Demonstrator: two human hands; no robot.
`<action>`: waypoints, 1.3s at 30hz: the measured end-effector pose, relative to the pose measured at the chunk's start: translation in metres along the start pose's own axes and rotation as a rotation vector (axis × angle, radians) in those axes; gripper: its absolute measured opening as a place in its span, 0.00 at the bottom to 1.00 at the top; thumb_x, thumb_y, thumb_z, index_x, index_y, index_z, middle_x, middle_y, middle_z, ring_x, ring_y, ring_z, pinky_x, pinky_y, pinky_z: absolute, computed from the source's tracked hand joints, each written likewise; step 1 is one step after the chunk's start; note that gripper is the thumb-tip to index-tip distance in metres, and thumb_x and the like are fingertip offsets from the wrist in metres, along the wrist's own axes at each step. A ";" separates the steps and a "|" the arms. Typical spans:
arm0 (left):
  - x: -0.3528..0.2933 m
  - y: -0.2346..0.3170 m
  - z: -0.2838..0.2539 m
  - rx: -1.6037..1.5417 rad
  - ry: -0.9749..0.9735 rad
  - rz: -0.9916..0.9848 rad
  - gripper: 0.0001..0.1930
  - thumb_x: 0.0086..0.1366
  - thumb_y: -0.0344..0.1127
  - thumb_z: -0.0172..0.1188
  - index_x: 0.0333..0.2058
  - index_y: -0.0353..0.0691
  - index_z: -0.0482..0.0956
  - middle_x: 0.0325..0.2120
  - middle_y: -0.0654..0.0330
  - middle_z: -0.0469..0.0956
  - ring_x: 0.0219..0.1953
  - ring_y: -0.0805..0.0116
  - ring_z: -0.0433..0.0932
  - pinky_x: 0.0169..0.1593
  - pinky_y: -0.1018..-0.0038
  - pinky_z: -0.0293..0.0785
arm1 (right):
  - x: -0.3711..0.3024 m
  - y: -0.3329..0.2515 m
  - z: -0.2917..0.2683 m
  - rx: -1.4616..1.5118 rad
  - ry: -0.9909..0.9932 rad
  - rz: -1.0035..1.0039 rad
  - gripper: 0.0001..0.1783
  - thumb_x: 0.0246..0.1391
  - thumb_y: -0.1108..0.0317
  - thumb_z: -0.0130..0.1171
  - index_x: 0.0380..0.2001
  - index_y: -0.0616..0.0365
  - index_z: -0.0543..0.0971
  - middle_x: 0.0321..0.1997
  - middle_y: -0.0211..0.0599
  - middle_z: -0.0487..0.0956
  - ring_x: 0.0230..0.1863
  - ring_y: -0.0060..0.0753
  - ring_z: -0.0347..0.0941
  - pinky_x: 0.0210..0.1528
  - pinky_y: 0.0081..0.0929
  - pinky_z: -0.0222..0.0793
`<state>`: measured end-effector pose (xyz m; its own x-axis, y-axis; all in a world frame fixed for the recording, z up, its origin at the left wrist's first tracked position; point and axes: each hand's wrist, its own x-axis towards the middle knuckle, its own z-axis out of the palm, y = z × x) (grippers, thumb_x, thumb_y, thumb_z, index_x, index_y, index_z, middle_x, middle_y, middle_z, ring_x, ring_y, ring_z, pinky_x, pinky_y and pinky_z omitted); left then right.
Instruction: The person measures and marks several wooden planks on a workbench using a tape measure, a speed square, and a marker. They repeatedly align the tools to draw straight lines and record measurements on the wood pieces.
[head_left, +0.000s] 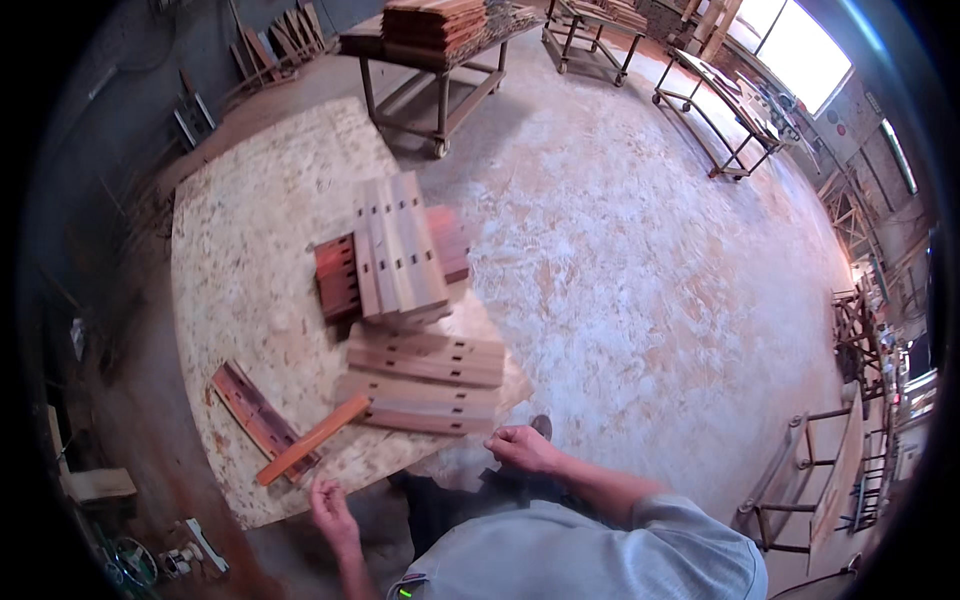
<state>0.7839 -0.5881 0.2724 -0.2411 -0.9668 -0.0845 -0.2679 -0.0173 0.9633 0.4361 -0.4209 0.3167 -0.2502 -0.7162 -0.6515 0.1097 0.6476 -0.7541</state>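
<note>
My left hand point(332, 512) is at the table's near edge, fingers loosely bent and apart, holding nothing. Just beyond its fingertips, an orange-brown wooden strip point(312, 441) lies aslant over a darker slotted wooden piece point(255, 410). My right hand point(522, 447) is closed like a fist beside the near right corner of the table, with nothing showing in it. Nearest to it are pale reddish slats point(430, 388) with dark slots, laid side by side. Behind them rises a stack of similar slotted slats point(400, 245), with redder slotted pieces point(338, 278) at its side.
The pale, stained worktable point(260, 210) stretches away to the left. A wheeled cart point(440, 100) carrying stacked boards point(433, 30) stands past its far end. More wheeled carts point(720, 90) are at the back right, and a metal-framed rack point(815, 490) is at the right.
</note>
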 end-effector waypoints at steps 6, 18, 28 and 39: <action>-0.029 0.085 0.222 0.011 -0.349 0.092 0.21 0.70 0.27 0.53 0.61 0.35 0.68 0.48 0.55 0.77 0.50 0.67 0.76 0.55 0.72 0.74 | -0.005 0.076 -0.154 0.489 0.088 -0.042 0.26 0.67 0.49 0.48 0.49 0.63 0.77 0.48 0.42 0.80 0.45 0.34 0.78 0.45 0.33 0.77; -0.048 0.240 0.587 0.158 -0.939 1.094 0.44 0.67 0.60 0.52 0.69 0.30 0.53 0.69 0.41 0.55 0.71 0.43 0.54 0.71 0.53 0.49 | 0.001 0.097 -0.327 1.284 0.056 -0.154 0.51 0.62 0.25 0.30 0.72 0.58 0.51 0.70 0.54 0.63 0.63 0.54 0.66 0.66 0.51 0.61; 0.096 0.124 0.679 1.064 -1.229 0.215 0.26 0.64 0.47 0.54 0.59 0.45 0.70 0.53 0.46 0.77 0.53 0.44 0.77 0.55 0.53 0.73 | 0.054 0.047 -0.540 0.484 0.558 -0.386 0.19 0.66 0.61 0.52 0.48 0.68 0.78 0.38 0.41 0.83 0.37 0.33 0.80 0.41 0.28 0.76; 0.209 0.035 0.692 1.249 -1.544 -0.251 0.22 0.60 0.46 0.57 0.50 0.40 0.80 0.45 0.45 0.81 0.46 0.50 0.82 0.48 0.56 0.78 | 0.042 0.264 -0.695 0.811 0.875 0.538 0.14 0.60 0.59 0.55 0.28 0.59 0.76 0.24 0.39 0.77 0.20 0.34 0.73 0.22 0.34 0.69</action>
<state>0.0792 -0.6143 0.1118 -0.3692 0.0341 -0.9287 -0.6342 0.7213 0.2786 -0.2141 -0.0995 0.1485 -0.4981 0.1853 -0.8471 0.8591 0.2380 -0.4530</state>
